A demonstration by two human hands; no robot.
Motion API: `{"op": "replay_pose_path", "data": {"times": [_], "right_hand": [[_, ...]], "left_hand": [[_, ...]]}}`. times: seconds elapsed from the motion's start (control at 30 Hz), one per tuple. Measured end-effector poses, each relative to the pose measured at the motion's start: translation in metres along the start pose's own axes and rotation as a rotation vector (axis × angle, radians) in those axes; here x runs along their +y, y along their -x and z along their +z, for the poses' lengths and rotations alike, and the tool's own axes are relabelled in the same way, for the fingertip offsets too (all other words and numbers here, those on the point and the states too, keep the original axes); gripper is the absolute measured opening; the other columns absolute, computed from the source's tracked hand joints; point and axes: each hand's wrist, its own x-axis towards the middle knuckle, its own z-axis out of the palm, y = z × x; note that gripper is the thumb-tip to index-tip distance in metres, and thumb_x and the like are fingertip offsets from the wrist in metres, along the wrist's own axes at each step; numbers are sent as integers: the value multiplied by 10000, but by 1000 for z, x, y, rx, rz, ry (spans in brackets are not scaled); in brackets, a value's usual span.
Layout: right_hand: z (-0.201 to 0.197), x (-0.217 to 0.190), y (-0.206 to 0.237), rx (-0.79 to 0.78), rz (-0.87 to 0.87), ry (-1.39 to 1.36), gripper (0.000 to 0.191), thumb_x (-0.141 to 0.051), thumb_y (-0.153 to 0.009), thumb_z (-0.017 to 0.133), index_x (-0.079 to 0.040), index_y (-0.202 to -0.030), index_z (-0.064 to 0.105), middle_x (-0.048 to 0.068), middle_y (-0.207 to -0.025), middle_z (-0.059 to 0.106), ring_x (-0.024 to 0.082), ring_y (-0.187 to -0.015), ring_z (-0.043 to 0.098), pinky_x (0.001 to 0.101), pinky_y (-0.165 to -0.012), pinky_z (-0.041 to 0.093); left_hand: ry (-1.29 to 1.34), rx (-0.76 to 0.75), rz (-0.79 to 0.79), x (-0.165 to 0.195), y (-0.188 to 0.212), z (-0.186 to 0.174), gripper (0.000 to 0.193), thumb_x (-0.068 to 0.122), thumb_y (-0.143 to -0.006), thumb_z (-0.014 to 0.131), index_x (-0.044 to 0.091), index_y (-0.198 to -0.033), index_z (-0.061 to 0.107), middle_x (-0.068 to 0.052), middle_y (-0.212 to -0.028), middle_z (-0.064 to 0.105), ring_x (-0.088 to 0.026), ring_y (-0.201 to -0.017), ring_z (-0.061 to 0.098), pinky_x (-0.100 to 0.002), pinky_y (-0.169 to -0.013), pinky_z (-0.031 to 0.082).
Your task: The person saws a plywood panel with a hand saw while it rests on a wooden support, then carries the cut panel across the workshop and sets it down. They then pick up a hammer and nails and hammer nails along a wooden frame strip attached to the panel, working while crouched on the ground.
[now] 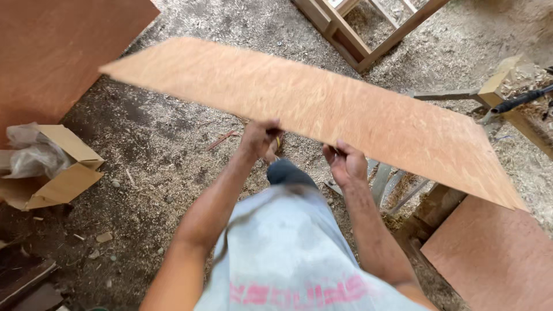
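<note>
- We see a long plywood strip (311,109) held level above the sawdust floor (173,155).
- Our left hand (259,139) and right hand (345,162) grip the strip's near edge, close together.
- Left of the strip lies an open cardboard box (63,175); beyond it stands a wooden frame (363,34).

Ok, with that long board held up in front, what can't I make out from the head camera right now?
- Plywood strip: motion-blurred; its underside faces away.
- Left hand and right hand: fingertips hidden behind the strip's near edge, so the grip depth is unclear.
- Floor and the slats beneath the strip: covered by it.
- Wooden frame: cut off by the top edge.
- Cardboard box: contents hidden by crumpled plastic.
- Dark tool, right edge: cut off, kind unclear.
</note>
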Motion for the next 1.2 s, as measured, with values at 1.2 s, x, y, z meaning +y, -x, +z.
{"op": "replay_pose_path", "data": {"times": [1.2], "right_hand": [[616,-101,-460,244,-396,-369,299,-27,-954,620,34,-1248,615,186,-1109,724,293,-1043,718,334,-805,630]], "left_hand": [[-673,44,-354,470,-659,387,194,115,-952,677,-60,-1015,619,-144,-927,672,-267,-776,696,-434,-719,650]]}}
